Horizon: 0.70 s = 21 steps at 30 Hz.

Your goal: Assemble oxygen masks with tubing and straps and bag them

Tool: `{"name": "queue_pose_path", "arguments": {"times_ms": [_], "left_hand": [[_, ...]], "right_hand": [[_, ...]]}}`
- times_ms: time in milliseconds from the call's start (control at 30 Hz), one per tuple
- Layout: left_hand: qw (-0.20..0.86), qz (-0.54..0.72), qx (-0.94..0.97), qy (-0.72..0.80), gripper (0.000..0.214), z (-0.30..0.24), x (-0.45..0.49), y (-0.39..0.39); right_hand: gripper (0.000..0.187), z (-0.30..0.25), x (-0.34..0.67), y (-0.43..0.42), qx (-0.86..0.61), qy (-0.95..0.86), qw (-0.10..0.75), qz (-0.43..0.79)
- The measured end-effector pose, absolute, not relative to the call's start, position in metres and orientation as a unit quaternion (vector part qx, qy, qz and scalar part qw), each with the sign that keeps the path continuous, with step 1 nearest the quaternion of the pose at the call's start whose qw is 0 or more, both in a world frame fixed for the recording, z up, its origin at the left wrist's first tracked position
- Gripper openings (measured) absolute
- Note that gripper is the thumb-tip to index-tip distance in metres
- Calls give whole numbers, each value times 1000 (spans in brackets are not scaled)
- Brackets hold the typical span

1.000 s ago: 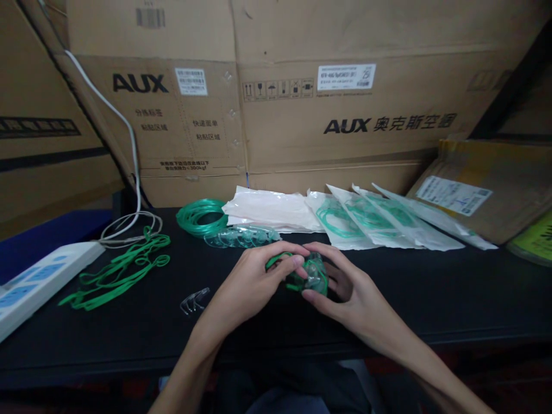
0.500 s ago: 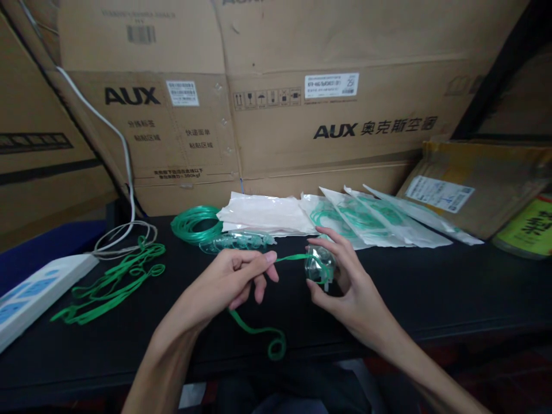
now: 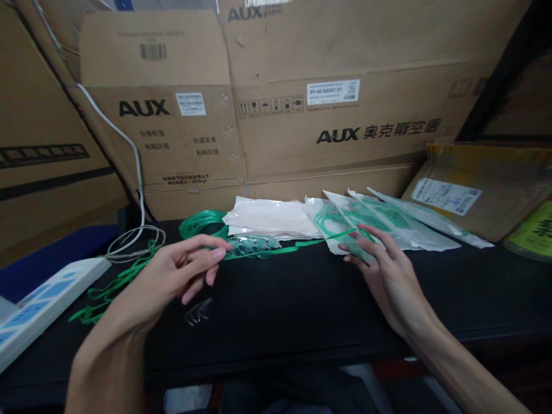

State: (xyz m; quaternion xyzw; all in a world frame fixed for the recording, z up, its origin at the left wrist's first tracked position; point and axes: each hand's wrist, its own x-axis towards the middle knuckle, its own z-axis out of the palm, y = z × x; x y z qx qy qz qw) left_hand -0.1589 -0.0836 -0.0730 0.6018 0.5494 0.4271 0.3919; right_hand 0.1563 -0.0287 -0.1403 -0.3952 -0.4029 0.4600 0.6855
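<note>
Strap (image 3: 308,243), green, runs between the hands above the table (image 3: 276,310), nearly straight with a slight kink. The left hand (image 3: 181,270) pinches it between thumb and forefinger; the right hand (image 3: 388,264) grips a clear mask (image 3: 357,248), apparently as an anchor, so the strap lies drawn out. Fingers cover much of the mask, so its join to the strap cannot be confirmed. Beyond, nested masks (image 3: 252,246) lie near a tube coil (image 3: 194,221). Loose straps (image 3: 116,284) and bent clips (image 3: 198,313) sit near the left hand, presumably for easy reach.
</note>
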Motion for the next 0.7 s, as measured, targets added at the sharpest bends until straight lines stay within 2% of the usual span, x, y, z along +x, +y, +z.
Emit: {"name": "queue_pose_path", "arguments": {"times_ms": [133, 433, 533, 600, 700], "left_hand": [[377, 465, 586, 547, 33, -76, -173, -82], [438, 633, 450, 453, 37, -83, -194, -81], [403, 725, 406, 384, 43, -85, -192, -81], [358, 766, 400, 354, 54, -87, -190, -81], [301, 765, 441, 359, 63, -86, -186, -82]], "right_hand": [[32, -135, 168, -22, -388, -396, 709, 435], [26, -132, 187, -16, -376, -410, 705, 440], [26, -129, 186, -19, -379, -412, 695, 451], [28, -126, 184, -21, -384, -412, 679, 471], [26, -122, 182, -23, -387, -408, 643, 520]]}}
